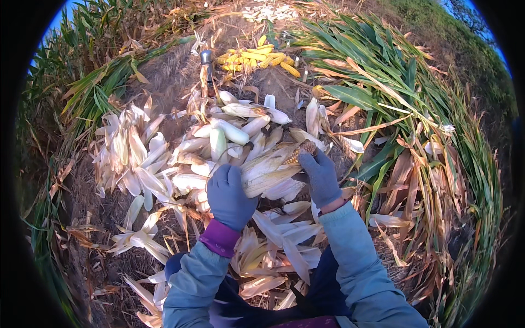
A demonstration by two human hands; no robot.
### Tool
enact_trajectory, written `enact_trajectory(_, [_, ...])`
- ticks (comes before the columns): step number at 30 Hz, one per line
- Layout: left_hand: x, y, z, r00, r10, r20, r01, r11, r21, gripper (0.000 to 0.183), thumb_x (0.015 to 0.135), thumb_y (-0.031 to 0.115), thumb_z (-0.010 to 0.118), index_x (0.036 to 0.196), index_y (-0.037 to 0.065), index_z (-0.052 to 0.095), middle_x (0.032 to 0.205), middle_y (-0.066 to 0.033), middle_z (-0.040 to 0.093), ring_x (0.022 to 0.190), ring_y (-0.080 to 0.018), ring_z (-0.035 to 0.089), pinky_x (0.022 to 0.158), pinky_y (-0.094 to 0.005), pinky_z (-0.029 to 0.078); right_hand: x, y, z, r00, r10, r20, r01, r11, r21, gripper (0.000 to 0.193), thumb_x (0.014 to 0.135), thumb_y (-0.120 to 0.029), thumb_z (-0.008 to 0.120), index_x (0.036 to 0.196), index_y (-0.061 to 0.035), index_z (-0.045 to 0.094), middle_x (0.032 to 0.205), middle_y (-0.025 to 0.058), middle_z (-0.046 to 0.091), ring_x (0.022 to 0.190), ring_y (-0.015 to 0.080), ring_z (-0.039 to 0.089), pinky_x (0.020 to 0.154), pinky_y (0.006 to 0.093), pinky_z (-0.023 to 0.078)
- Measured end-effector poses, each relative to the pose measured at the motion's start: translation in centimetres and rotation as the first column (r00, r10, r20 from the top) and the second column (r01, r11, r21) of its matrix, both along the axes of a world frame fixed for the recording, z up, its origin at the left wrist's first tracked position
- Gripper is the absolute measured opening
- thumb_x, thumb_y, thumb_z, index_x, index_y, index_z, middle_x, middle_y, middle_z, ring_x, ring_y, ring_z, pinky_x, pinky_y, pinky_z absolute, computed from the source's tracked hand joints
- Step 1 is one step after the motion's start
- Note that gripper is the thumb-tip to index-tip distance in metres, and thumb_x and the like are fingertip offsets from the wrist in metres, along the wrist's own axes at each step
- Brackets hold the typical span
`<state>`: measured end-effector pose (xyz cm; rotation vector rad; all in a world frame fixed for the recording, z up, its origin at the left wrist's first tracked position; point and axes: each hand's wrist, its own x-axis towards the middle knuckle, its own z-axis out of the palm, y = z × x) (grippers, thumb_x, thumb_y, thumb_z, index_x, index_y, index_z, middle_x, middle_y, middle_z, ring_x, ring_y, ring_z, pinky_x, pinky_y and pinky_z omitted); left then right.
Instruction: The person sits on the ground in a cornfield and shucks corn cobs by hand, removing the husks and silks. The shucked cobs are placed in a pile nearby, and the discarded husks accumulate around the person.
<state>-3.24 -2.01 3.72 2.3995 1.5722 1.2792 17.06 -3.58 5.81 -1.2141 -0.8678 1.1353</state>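
Between my two grey-gloved hands lies an ear of corn [262, 172] in a pale, dry husk. Its husk is parted at the right end, where brownish-yellow kernels show. My left hand [232, 198] is closed around the husk at the ear's left end. At the kernel end, my right hand [320, 176] grips the ear, its thumb up by the exposed tip; the fingers underneath are partly hidden. Just beyond and below the hands, a heap of ears in whitish husks [229, 131] covers the ground.
Husked yellow cobs [257, 56] lie piled at the far middle, near a metal-topped bottle [206, 58]. Empty husks [128, 145] are heaped at the left. Cut green cornstalks [404, 93] stretch along the right. Standing corn [82, 41] rises at the far left.
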Motion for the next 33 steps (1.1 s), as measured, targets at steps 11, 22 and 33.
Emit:
enact_trajectory(11, [2.4,-0.5,-1.2,0.994,-0.042,-0.100,0.020,0.979,-0.203,0.078,0.056,0.028,0.079,0.122,0.006,0.044,0.100,-0.0138,0.052,0.093,-0.0328,0.051,0.078,-0.0430,0.042,-0.2,1.2,-1.7,0.985,-0.013,-0.172,0.044,0.983,0.180,0.033,0.093,-0.020,0.051,0.118,0.0026,0.053,0.104,0.0048,0.060,0.091,0.0124,0.060,0.077,0.0260,0.052])
enact_trajectory(22, [4.0,-0.2,-2.5,0.997,-0.021,0.078,0.045,0.947,-0.317,0.079,0.052,0.034,0.082,0.113,0.003,0.043,0.100,-0.0143,0.051,0.094,-0.0336,0.051,0.078,-0.0430,0.044,-2.2,1.8,-2.3,0.981,-0.056,-0.187,0.089,0.981,0.170,0.030,0.091,-0.017,0.052,0.112,0.0038,0.057,0.100,0.0069,0.060,0.087,0.0112,0.058,0.076,0.0240,0.050])
enact_trajectory(33, [4.1,-0.4,-2.4,1.000,-0.003,0.030,0.014,0.926,-0.377,0.077,0.052,0.036,0.081,0.109,0.001,0.044,0.096,-0.0160,0.052,0.093,-0.0338,0.053,0.077,-0.0425,0.045,-1.1,2.2,-2.6,0.979,-0.101,0.176,0.067,0.979,0.192,0.017,0.081,-0.012,0.060,0.090,0.0015,0.065,0.075,0.0033,0.061,0.068,0.0098,0.057,0.063,0.0250,0.047])
